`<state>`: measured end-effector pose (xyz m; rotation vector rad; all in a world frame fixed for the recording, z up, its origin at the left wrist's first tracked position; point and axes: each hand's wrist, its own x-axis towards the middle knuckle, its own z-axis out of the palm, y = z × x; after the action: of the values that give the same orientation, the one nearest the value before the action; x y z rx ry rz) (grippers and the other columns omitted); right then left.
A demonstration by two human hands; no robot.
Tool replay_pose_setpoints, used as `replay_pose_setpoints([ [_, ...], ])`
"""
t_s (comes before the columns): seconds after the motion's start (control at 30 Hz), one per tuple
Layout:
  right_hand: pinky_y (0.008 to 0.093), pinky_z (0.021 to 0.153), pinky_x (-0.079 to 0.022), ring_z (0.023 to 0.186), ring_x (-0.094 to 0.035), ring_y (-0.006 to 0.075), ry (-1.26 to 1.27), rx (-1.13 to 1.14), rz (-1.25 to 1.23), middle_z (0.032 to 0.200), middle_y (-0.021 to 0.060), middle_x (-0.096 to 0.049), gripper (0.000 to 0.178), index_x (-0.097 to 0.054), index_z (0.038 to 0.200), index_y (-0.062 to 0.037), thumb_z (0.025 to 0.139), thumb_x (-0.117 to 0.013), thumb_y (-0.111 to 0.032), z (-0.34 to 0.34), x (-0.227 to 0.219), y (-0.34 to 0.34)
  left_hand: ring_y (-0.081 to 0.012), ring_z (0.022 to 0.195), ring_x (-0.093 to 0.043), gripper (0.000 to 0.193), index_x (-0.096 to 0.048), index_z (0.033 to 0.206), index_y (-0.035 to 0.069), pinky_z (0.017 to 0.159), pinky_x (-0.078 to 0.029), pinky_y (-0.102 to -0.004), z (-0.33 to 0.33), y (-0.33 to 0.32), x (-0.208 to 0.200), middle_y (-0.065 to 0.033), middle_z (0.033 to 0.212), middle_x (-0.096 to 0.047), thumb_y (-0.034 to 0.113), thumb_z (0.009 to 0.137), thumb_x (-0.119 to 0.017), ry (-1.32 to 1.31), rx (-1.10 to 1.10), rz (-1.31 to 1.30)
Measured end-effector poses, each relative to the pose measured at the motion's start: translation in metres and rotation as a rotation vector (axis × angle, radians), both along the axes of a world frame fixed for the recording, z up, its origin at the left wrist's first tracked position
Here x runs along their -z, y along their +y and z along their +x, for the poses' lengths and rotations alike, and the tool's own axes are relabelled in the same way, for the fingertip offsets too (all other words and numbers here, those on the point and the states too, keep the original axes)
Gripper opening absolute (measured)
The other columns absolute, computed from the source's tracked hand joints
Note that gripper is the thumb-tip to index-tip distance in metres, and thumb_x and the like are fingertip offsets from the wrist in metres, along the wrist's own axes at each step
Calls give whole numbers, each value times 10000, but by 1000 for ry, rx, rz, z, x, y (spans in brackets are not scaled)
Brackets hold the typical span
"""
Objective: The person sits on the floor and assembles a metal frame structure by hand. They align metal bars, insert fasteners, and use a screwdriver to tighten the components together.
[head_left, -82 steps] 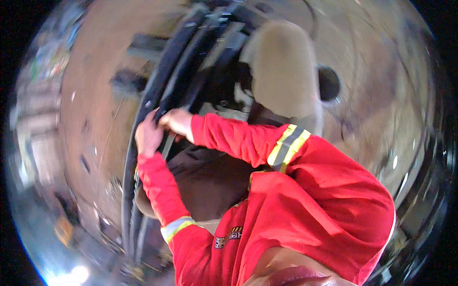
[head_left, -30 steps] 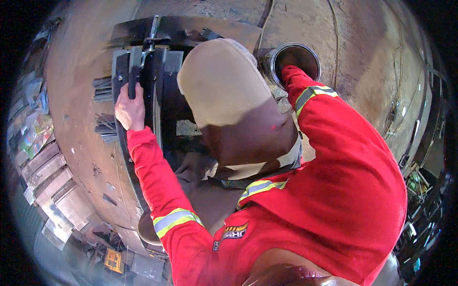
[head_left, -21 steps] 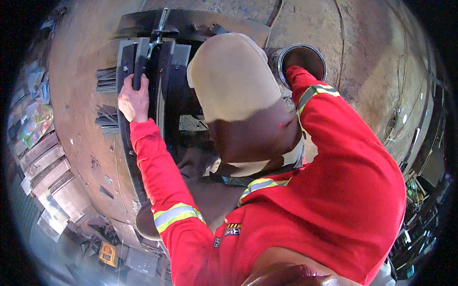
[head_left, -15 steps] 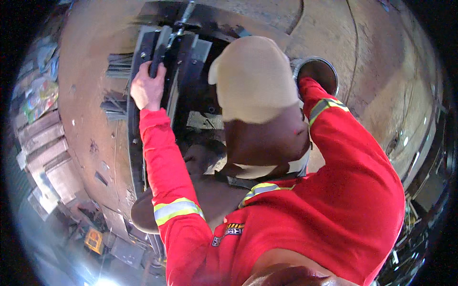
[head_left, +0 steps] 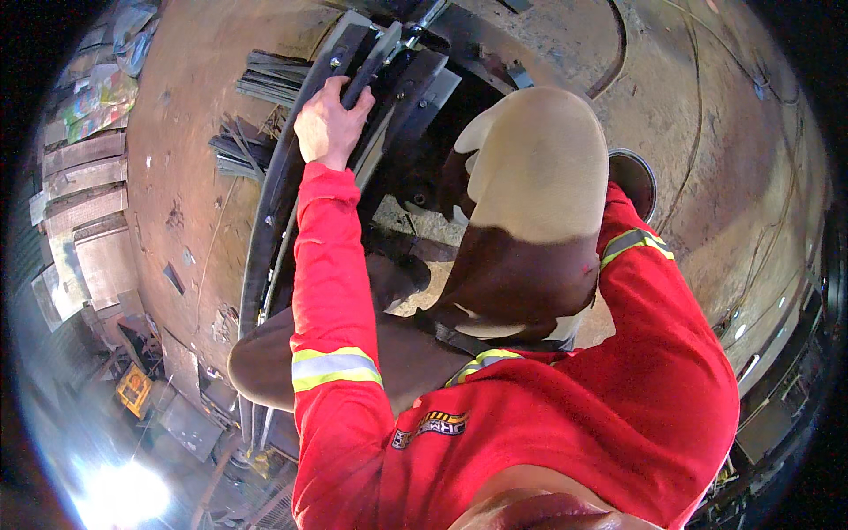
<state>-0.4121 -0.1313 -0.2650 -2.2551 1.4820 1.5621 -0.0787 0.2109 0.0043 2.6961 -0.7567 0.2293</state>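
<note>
My left hand [head_left: 330, 124] is closed around a dark metal bar [head_left: 374, 67], thumb on one side and fingers on the other. This bar lies along a long black metal frame [head_left: 278, 190] with bolts in it, at my left. A shiny metal rod [head_left: 429, 16] continues from the bar's far end. On my right, the red sleeve [head_left: 625, 215] of my right arm reaches down beside my knee into a round metal bucket [head_left: 652, 168]. My right hand itself is hidden there, so its fingers and anything in them cannot be seen.
Two bundles of thin dark metal strips [head_left: 276, 78] lie left of the frame. Stacked flat plates [head_left: 93, 194] line the far left, with a yellow box [head_left: 134, 389] below them. Cables [head_left: 696, 106] run over the stained floor at right. A bright light [head_left: 124, 496] glares lower left.
The view has turned, so the frame and bucket appear farther right. My left hand keeps its hold on the bar. My right arm stays reaching into the bucket.
</note>
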Motion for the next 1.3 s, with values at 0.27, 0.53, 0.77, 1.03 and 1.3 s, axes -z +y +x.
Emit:
replay_pose_setpoints([
  [0.27, 329, 713, -533, 824, -672, 222, -17, -8, -33, 903, 147, -688, 227, -691, 996, -50, 783, -677, -126, -3, -5, -8, -322, 784, -666, 364, -663, 966, 101, 692, -521, -412, -2, -4, -4, -156, 828, -683, 395, 753, -692, 47, -21, -13],
  [0.53, 320, 705, -534, 814, -674, 212, -118, 16, -98, 893, 143, -690, 223, -694, 991, -54, 779, -690, -126, -26, -16, -29, -344, 823, -659, 416, -638, 1037, 118, 734, -516, -435, -2, -5, -6, -177, 844, -679, 422, 755, -675, 73, 5, -2],
  [0.77, 285, 615, -523, 667, -639, 132, -1067, 284, 27, 770, 75, -687, 201, -687, 948, -7, 769, -725, -90, -58, -195, -21, -335, 892, -647, 393, -622, 1138, 198, 773, -514, -433, 3, 14, -5, -151, 938, -680, 380, 790, -644, 115, 73, -35],
  [1.03, 243, 601, -505, 655, -635, 126, -1843, 94, 183, 764, 63, -673, 135, -682, 929, 0, 841, -684, -101, 75, -399, 109, -314, 911, -647, 413, -618, 1170, 239, 786, -512, -424, 6, 16, 2, -122, 970, -682, 350, 775, -662, 151, 114, -112],
  [1.3, 391, 762, -536, 815, -673, 315, -1497, -528, 428, 837, 145, -691, 143, -713, 839, -88, 706, -707, -140, 265, -266, 166, -309, 966, -632, 409, -614, 1173, 253, 832, -496, -425, 7, 8, -6, -122, 1011, -674, 319, 770, -644, 223, 108, -56],
])
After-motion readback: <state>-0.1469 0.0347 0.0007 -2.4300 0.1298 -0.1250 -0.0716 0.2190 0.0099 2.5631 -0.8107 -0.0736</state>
